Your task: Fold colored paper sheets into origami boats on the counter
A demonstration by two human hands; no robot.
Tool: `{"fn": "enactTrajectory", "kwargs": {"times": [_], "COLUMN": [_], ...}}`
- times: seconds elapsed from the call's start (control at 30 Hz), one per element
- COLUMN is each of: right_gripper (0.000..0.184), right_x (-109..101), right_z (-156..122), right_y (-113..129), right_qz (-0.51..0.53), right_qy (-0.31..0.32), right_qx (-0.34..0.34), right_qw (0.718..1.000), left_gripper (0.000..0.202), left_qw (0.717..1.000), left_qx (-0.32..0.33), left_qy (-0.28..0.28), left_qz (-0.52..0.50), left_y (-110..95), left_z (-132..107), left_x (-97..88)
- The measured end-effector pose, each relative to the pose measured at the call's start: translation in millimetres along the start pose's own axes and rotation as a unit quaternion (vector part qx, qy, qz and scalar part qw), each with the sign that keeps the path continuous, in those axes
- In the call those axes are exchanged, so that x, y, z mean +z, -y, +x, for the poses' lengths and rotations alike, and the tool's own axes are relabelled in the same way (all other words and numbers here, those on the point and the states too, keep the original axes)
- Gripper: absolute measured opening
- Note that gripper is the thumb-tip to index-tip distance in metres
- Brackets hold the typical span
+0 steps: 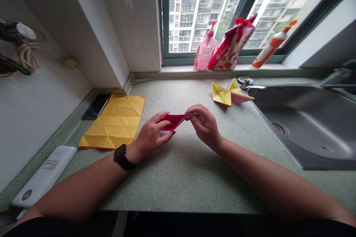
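Note:
Both my hands meet over the middle of the speckled green counter (178, 170) on a folded piece of magenta paper (172, 121). My left hand (152, 135), with a black watch on its wrist, pinches the paper's left end between thumb and fingers. My right hand (203, 123) has its fingers curled onto the paper's right end. The paper is held just above the counter.
A creased yellow paper stack (115, 121) lies left, partly over a dark phone (96, 106). A white power bank (44, 176) sits at the near left. Folded yellow and pink paper shapes (229, 94) rest by the steel sink (308, 126). Bottles and a red pouch (232, 44) stand on the windowsill.

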State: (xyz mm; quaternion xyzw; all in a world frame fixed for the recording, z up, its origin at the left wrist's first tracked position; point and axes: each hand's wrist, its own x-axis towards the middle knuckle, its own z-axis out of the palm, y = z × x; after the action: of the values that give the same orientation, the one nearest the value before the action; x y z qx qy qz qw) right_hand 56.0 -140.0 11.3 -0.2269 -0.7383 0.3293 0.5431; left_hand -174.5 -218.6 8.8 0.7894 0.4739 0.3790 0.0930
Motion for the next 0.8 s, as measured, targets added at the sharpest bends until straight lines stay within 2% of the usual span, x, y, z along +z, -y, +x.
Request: {"fn": "enactTrajectory", "kwargs": {"times": [0.2,0.33,0.47,0.53,0.67,0.8], "right_gripper": [0.009,0.012,0.017,0.017,0.015,0.022], "right_x": [1,1,1,1,0,-1], "right_z": [0,0,0,0,1,2], "right_y": [-3,-13,-22,-23,-22,-20], "right_qz": [-0.001,-0.012,-0.006,-0.002,0.006,0.042], "right_qy": [-0.007,0.031,0.075,0.090,0.099,0.109], "right_qx": [0.015,0.040,0.062,0.066,0.074,0.107], "right_qw": [1.000,0.999,0.995,0.994,0.992,0.987], "left_gripper": [0.011,0.010,0.030,0.038,0.021,0.035], "left_qw": [0.999,0.997,0.989,0.987,0.988,0.982], "left_qx": [-0.003,-0.011,-0.061,-0.078,-0.093,-0.110], "left_qy": [-0.021,-0.061,-0.103,-0.102,-0.066,-0.033], "left_qz": [-0.029,-0.056,-0.090,-0.098,-0.108,-0.151], "left_y": [-4,-3,-3,-3,-5,-11], "left_z": [2,-2,-7,-8,-3,2], "left_x": [-1.0,2.2,6.1,5.9,0.5,-3.1]}}
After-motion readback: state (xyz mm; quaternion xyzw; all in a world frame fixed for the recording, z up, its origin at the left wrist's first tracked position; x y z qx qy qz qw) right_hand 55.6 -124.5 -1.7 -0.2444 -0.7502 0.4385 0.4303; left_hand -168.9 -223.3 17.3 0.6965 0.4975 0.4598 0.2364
